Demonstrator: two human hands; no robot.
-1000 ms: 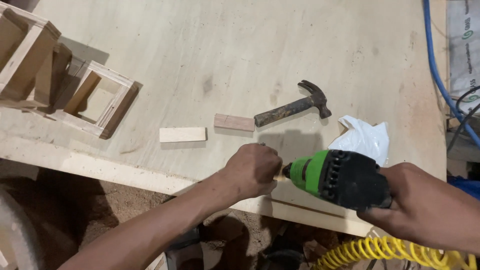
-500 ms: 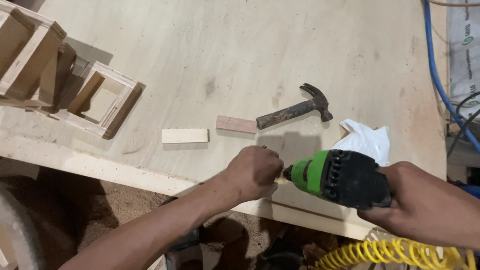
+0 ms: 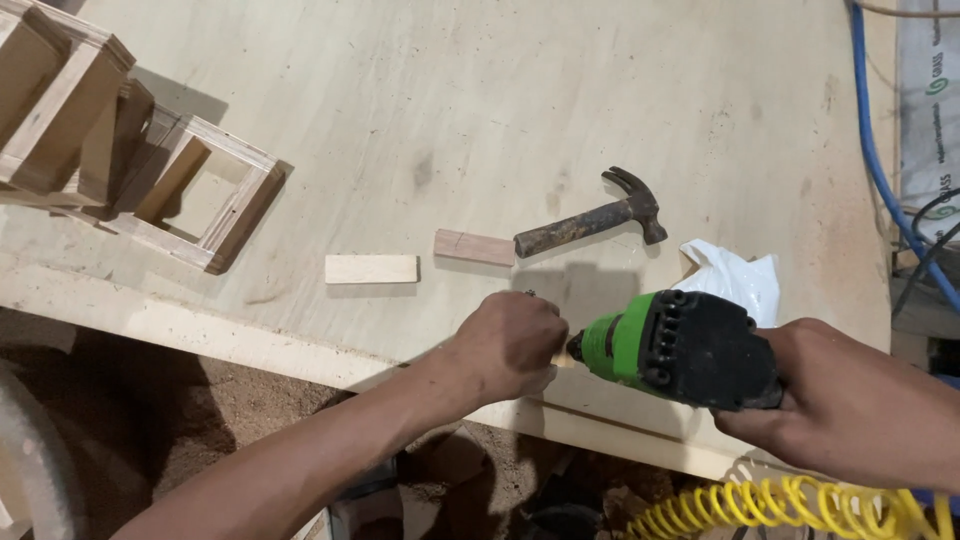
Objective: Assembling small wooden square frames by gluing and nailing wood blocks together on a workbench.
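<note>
1. Currently: right hand (image 3: 860, 400) gripping green-and-black power drill (image 3: 680, 348), at near edge of plywood bench (image 3: 500, 110).
2. Left hand (image 3: 510, 345) fisted at drill nose, pinching small pale piece; identity unclear.
3. Beyond: claw hammer (image 3: 590, 222), two wood blocks (image 3: 371, 268).

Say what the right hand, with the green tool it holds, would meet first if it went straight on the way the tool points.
The right hand aims the green tool leftward; its tip already sits at the left hand, closed around a small pale piece. That fist comes first, though depth is hard to judge.
</note>
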